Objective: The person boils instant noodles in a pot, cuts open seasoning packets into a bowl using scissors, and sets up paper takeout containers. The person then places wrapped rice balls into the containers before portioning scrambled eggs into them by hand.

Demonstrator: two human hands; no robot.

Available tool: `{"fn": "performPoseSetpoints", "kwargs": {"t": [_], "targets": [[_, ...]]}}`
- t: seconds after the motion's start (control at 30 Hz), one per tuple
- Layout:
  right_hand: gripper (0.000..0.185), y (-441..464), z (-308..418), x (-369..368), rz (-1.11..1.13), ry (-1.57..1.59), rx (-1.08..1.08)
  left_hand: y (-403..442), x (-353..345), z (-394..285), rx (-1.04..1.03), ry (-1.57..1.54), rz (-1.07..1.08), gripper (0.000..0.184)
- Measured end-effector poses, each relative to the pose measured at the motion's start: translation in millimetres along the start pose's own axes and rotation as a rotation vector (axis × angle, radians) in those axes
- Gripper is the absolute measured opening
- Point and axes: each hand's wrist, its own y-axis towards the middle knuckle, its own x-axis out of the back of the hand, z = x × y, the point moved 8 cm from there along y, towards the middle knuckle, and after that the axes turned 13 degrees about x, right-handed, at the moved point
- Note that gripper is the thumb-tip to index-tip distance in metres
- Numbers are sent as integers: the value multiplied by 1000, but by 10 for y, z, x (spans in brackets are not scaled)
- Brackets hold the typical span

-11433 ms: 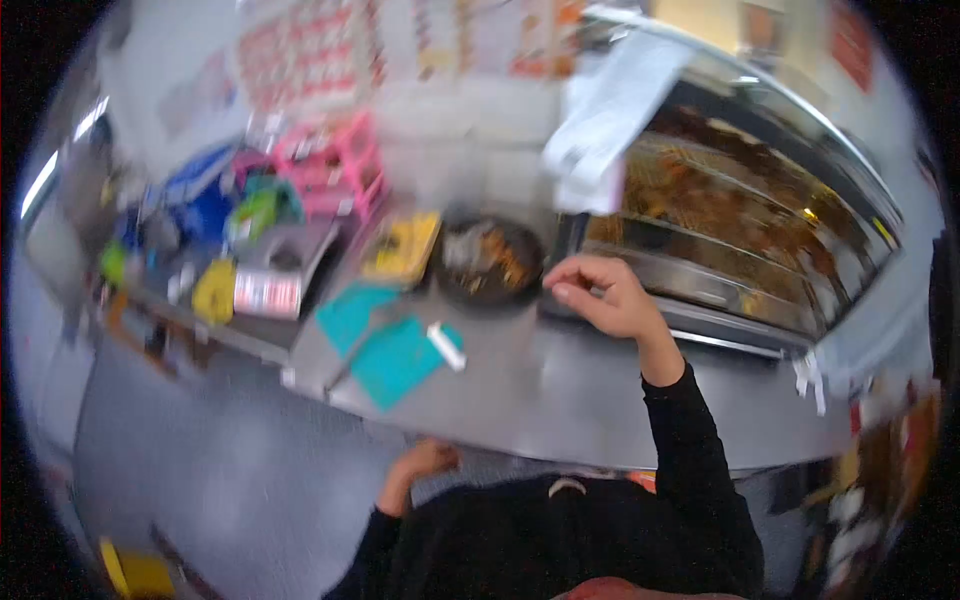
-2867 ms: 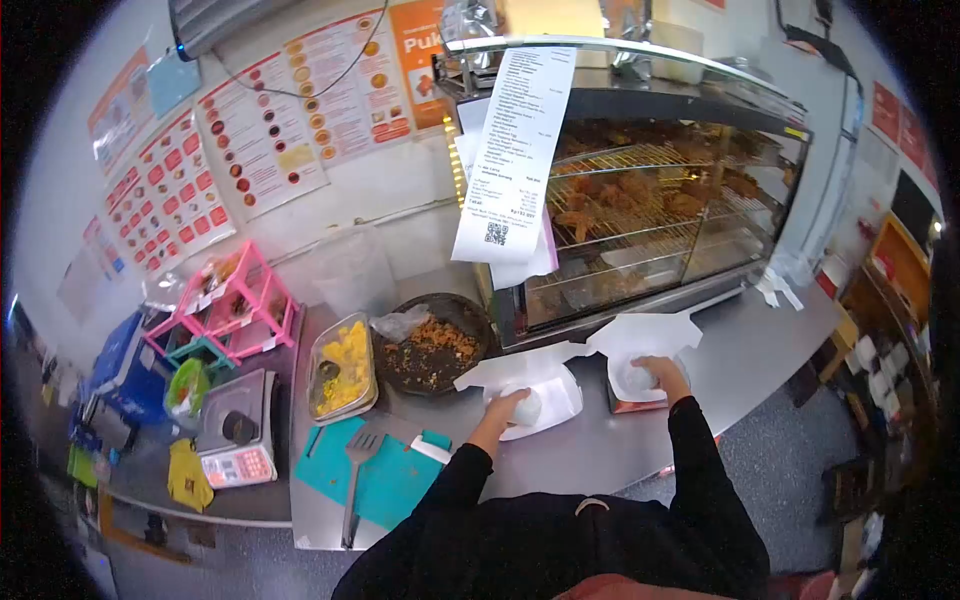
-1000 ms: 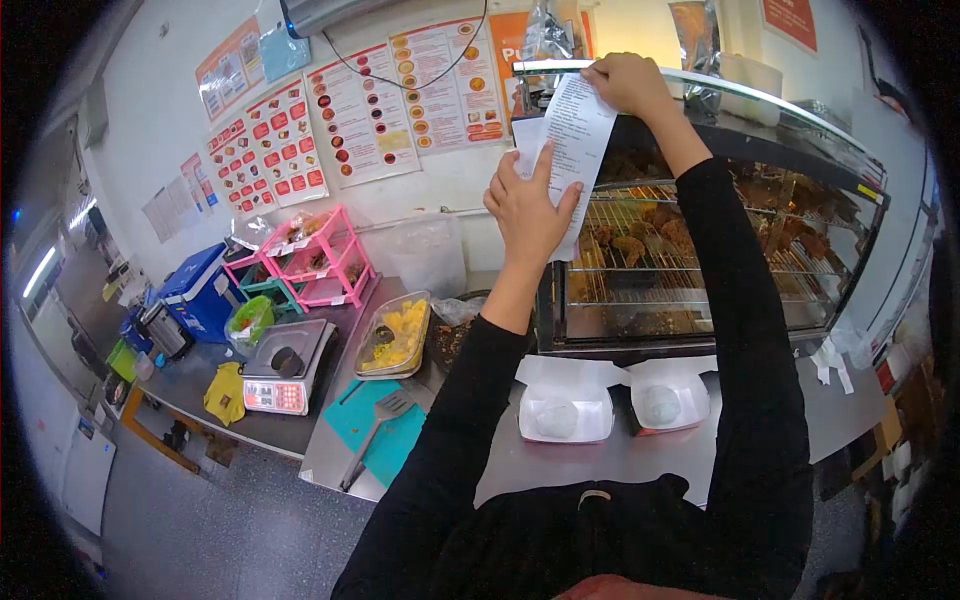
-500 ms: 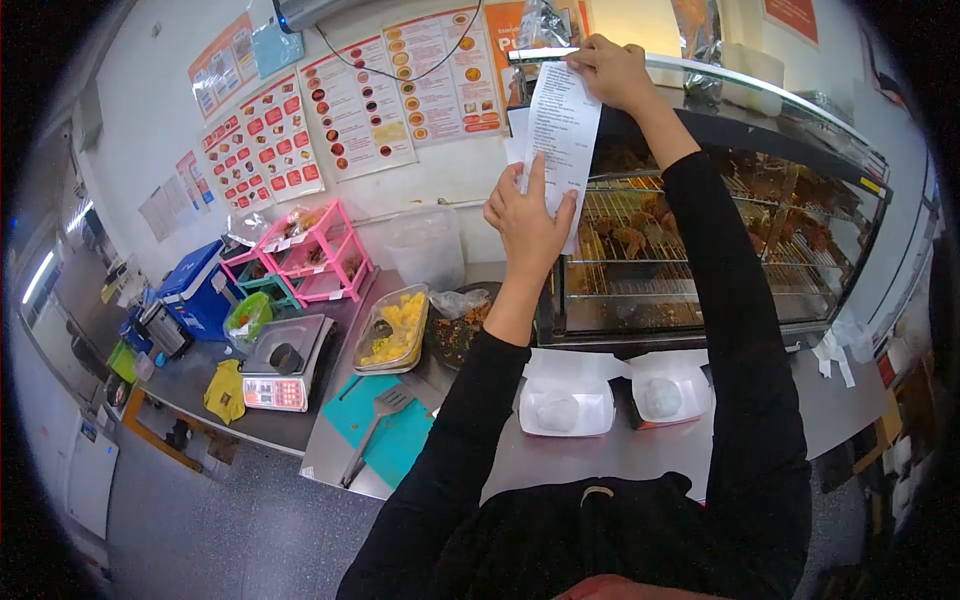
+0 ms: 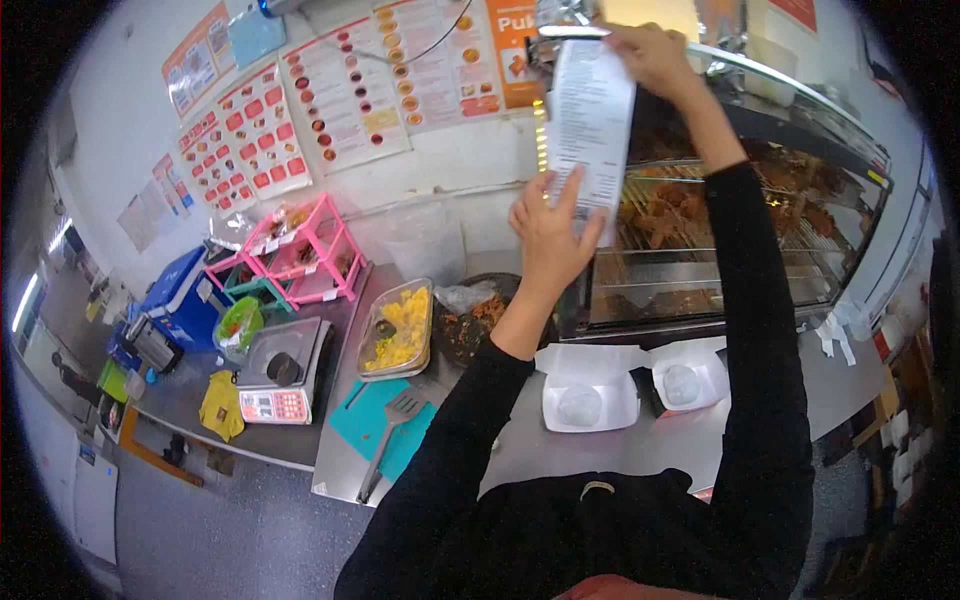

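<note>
Right hand (image 5: 655, 60) pinching far end of long, flat paper receipt (image 5: 590, 120); left hand (image 5: 552, 238), fingers spread, against near end.

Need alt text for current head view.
A person's left hand and right hand are at a long white printed paper receipt, right at its top, left lower down, before a glass-fronted black food display case. Below, two open white cardboard boxes, each holding a pale rounded lump, stand on a grey metal counter.
</note>
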Motion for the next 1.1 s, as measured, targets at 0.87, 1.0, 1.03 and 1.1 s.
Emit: {"fn": "performPoseSetpoints", "kwargs": {"t": [0.87,1.0,1.03,1.1], "targets": [[24,-318,4493,-5298,750,896,265,-761,-647,5667,1238,-588,-66,52],[18,-649,4460,-5847,885,515,330,-840,-562,5519,1145,-488,-30,54],[18,-623,4395,-5833,785,497,267,-774,-488,5442,1078,-445,-37,54],[18,-695,4416,-5845,775,483,255,-823,-479,5379,1078,-506,-4,56]]}}
